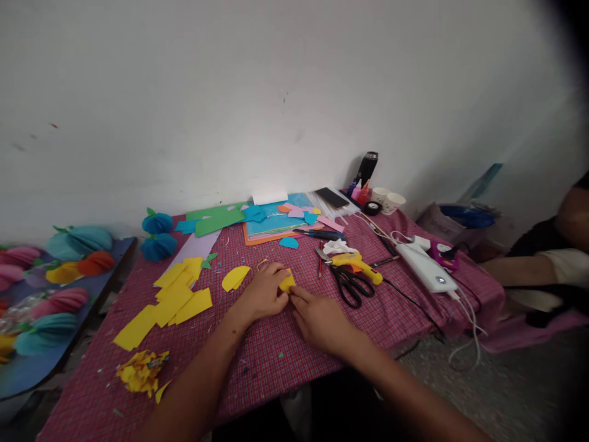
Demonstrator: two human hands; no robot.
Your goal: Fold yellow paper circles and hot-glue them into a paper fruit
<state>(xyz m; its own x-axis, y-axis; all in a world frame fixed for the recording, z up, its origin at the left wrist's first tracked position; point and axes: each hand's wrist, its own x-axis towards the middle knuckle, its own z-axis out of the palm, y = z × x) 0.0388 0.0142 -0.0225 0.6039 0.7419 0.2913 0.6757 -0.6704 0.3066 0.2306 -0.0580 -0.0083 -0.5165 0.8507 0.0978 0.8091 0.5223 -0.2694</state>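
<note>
1. Left hand [263, 293] and right hand [317, 319], frame centre: fingers pinched on small yellow paper piece [287, 283], pressed to counter [276, 362]; likely to crease crooked.
2. Scissors [352, 284], glue gun [356, 265] right of them: snag risk.

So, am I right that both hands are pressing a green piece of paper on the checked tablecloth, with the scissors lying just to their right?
Not quite: the head view shows the left hand and right hand pressing a yellow paper piece, not green. The tablecloth and scissors are as you say.
</note>
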